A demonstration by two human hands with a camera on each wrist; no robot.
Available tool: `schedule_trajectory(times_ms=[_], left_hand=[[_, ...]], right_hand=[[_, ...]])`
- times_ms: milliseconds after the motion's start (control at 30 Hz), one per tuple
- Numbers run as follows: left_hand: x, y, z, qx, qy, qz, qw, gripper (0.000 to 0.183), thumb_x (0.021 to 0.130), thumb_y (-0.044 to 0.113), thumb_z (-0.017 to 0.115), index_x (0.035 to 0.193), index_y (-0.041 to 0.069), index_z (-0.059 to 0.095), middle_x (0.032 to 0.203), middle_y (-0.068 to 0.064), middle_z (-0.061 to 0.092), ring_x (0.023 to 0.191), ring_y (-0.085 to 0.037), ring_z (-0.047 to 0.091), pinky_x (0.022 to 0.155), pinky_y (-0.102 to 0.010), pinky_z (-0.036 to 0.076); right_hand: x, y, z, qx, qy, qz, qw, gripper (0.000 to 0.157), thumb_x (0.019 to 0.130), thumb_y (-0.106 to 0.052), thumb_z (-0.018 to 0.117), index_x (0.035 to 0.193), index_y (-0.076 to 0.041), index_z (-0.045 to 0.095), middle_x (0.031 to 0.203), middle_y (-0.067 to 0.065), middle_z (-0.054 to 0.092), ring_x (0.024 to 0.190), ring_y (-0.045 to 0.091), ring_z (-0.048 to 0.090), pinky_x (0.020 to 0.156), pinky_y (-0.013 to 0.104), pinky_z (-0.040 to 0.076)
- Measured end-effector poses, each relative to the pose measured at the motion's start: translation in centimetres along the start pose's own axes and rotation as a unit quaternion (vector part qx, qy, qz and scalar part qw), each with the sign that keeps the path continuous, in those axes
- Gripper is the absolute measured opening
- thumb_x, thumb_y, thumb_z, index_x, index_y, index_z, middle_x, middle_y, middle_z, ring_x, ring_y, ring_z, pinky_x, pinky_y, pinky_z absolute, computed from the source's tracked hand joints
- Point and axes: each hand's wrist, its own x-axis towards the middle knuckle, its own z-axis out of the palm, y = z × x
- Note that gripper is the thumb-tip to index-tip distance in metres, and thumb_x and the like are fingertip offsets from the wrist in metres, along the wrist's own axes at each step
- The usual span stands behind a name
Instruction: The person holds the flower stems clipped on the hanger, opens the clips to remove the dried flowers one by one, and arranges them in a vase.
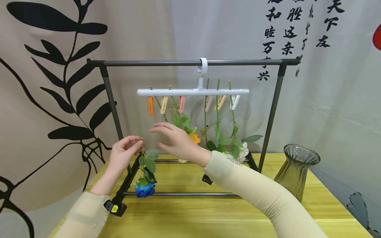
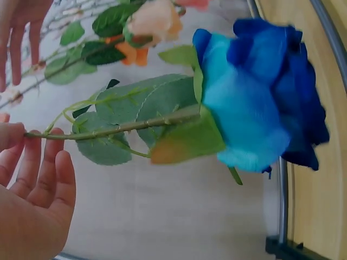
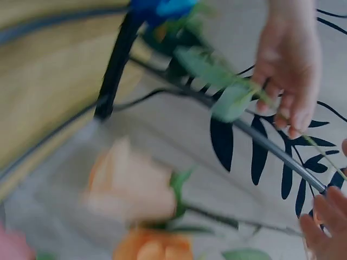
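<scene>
Down at seven o'clock in the head view, the blue rose (image 1: 145, 189) is held head down, its petals seen across the lower bar of the metal rack (image 1: 154, 63); whether that bar is touched cannot be told. At eight, its stem (image 2: 114, 131) is pinched between the thumb and fingers of the left hand (image 1: 126, 150), and little room is left there beside the rack's slanting leg. Just below centre, the right hand (image 1: 180, 138) is held spread in mid-air, its fingers pointed towards nine, and a narrow gap is seen between fingertips and stem! Behind that hand, space is tightened by an orange flower (image 1: 194, 137), with a white flower (image 1: 243, 152) at four; stems are gripped by coloured pegs (image 1: 163, 105) under the white hanger (image 1: 171, 92), hooked over the top bar at twelve. Wider room is offered at six, between the two sleeves. Out at four, the glass vase (image 1: 293, 177) is stood outside the rack, its base partly covered by a sleeve.

Now the surface: a yellowish wooden table (image 1: 184, 218), its side edges slanted off towards eight and four. Beyond it, pale curtains (image 1: 143, 29) are hung, marked by black leaves (image 1: 41, 18) at ten and brushed characters (image 1: 294, 14) at two.
</scene>
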Motion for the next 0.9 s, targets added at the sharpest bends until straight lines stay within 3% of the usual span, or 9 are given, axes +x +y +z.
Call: schedule_trajectory(times_ms=[100, 267, 333, 433, 633, 900], left_hand=[[-0.5, 0.4, 0.6, -0.002, -0.020, 0.002, 0.9998, 0.027, 0.096, 0.017, 0.063, 0.112, -0.006, 0.063, 0.090, 0.012, 0.068, 0.076, -0.011, 0.066, 0.066, -0.023, 0.054], [-1.2, 1.0, 1.7, -0.006, -0.041, 0.000, 0.9991, 0.025, 0.096, 0.014, 0.064, 0.111, -0.005, 0.065, 0.087, 0.008, 0.068, 0.075, -0.015, 0.065, 0.065, -0.025, 0.055], [-1.4, 1.2, 2.1, -0.004, -0.051, -0.005, 0.9987, 0.025, 0.096, 0.016, 0.064, 0.111, -0.004, 0.065, 0.089, 0.005, 0.069, 0.077, -0.015, 0.065, 0.067, -0.025, 0.055], [-1.7, 1.4, 2.6, -0.003, -0.069, -0.012, 0.9975, 0.026, 0.096, 0.017, 0.064, 0.113, -0.003, 0.065, 0.093, 0.000, 0.070, 0.079, -0.015, 0.065, 0.069, -0.027, 0.055], [-1.8, 1.7, 3.5, -0.007, -0.099, -0.007, 0.9950, 0.024, 0.095, 0.014, 0.064, 0.112, -0.003, 0.067, 0.097, -0.011, 0.070, 0.077, -0.017, 0.065, 0.071, -0.030, 0.055], [-1.6, 2.0, 4.5, 0.001, -0.114, -0.006, 0.9934, 0.024, 0.094, 0.017, 0.066, 0.110, -0.001, 0.068, 0.091, -0.008, 0.069, 0.073, -0.018, 0.061, 0.067, -0.029, 0.052]], right_hand=[[-0.2, 0.5, -0.4, -0.116, 0.023, -0.102, 0.988, 0.035, 0.092, -0.013, 0.067, 0.127, -0.009, 0.061, 0.136, 0.012, 0.054, 0.123, 0.022, 0.053, 0.101, 0.028, 0.042], [-0.1, 1.1, -0.8, -0.263, 0.063, -0.238, 0.933, 0.026, 0.094, -0.016, 0.064, 0.120, -0.012, 0.066, 0.132, 0.010, 0.058, 0.123, 0.022, 0.053, 0.106, 0.033, 0.039], [-0.1, 1.2, -0.9, -0.307, 0.066, -0.271, 0.910, 0.023, 0.095, -0.016, 0.064, 0.118, -0.014, 0.067, 0.131, 0.008, 0.059, 0.125, 0.022, 0.052, 0.108, 0.035, 0.035], [-0.2, 1.3, -1.2, -0.348, 0.058, -0.299, 0.887, 0.021, 0.095, -0.013, 0.065, 0.115, -0.015, 0.068, 0.131, 0.007, 0.060, 0.127, 0.023, 0.050, 0.111, 0.038, 0.030], [-0.6, 1.7, -1.8, -0.381, 0.041, -0.313, 0.869, 0.023, 0.090, -0.009, 0.069, 0.111, -0.017, 0.069, 0.126, 0.005, 0.062, 0.125, 0.022, 0.052, 0.112, 0.042, 0.029], [-1.6, 2.7, -2.3, -0.402, 0.048, -0.320, 0.856, 0.022, 0.088, -0.013, 0.072, 0.108, -0.020, 0.071, 0.114, 0.002, 0.067, 0.115, 0.020, 0.058, 0.107, 0.042, 0.036]])
